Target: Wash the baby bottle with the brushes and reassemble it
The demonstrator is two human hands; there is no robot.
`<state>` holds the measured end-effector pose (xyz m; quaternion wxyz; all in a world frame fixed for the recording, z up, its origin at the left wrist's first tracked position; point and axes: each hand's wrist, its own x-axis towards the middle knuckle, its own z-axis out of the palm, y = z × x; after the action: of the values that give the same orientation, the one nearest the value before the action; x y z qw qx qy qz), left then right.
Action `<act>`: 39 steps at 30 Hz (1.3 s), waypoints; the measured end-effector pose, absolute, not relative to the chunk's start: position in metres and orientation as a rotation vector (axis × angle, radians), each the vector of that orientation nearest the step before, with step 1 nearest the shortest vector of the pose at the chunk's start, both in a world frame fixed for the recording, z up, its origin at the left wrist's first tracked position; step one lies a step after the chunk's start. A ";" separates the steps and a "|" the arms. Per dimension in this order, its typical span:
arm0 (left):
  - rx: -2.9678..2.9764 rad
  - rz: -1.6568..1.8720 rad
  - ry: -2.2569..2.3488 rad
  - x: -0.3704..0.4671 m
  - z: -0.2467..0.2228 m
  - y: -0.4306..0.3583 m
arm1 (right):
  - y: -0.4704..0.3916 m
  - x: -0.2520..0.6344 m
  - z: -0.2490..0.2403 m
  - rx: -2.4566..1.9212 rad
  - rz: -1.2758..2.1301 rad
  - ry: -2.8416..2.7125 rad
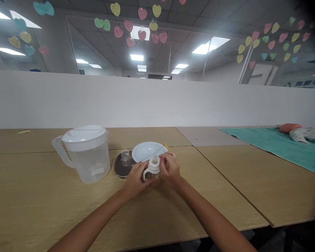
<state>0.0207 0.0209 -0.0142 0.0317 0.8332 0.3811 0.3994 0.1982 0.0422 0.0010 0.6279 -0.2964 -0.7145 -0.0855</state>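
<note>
A baby bottle [154, 168] with a white collar, a white side handle and a clear teat stands upright in front of me. My left hand [136, 177] is closed around its left side at the handle, thumb low on the clear body. From the right, my right hand [171, 167] has its fingers bent and closed at the collar, beside the teat. Just behind the bottle are a white bowl [143, 149] and a dark round metal tray [120, 170]. On the tray is a small clear cap [125, 155]. A yellow item [165, 145] shows partly behind my right hand.
To the left stands a large translucent pitcher [90, 157] with a white lid. A green mat [275, 143] with a reddish object [290, 127] and patterned cloth [308, 134] lies at the right. Behind the wooden table [55, 206] runs a white partition [147, 101].
</note>
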 end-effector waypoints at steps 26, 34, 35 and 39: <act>2.512 1.103 1.112 0.017 -0.013 0.022 | 0.031 0.197 0.004 -0.867 0.207 -1.552; 2.495 1.198 0.997 0.015 -0.016 0.023 | 0.028 0.189 0.008 -0.805 0.348 -1.779; 2.499 1.205 0.981 0.015 -0.015 0.022 | 0.028 0.187 0.008 -0.809 0.341 -1.774; 2.500 1.215 1.009 0.020 -0.014 0.015 | 0.032 0.188 0.007 -0.819 0.457 -1.717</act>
<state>0.0198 0.0154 -0.0137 0.0922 0.8418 0.3399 0.4091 0.1878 0.0323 0.0069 0.5584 -0.3473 -0.7281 0.1938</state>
